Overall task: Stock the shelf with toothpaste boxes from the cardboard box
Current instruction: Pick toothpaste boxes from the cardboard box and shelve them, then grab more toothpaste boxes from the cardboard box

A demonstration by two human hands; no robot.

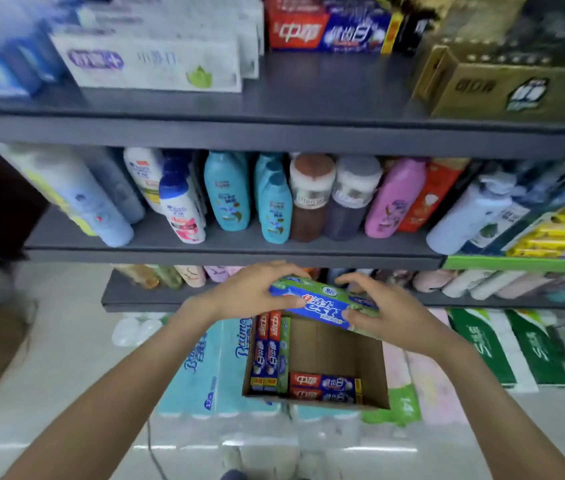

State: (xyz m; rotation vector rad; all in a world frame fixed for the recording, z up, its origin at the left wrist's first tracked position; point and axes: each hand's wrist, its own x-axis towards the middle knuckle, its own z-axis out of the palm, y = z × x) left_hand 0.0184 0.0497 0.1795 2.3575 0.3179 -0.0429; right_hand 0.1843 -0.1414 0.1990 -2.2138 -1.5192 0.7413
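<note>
Both hands, left (250,289) and right (374,306), held one toothpaste box (322,304) by its ends above the carton (371,368). Best kept level and lifted to the top shelf's (308,98) front edge.

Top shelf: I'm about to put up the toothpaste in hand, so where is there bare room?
Bare top shelf lies between the white boxes and the gold carton, in front of the red-and-blue boxes. Both ends are crowded.
</note>
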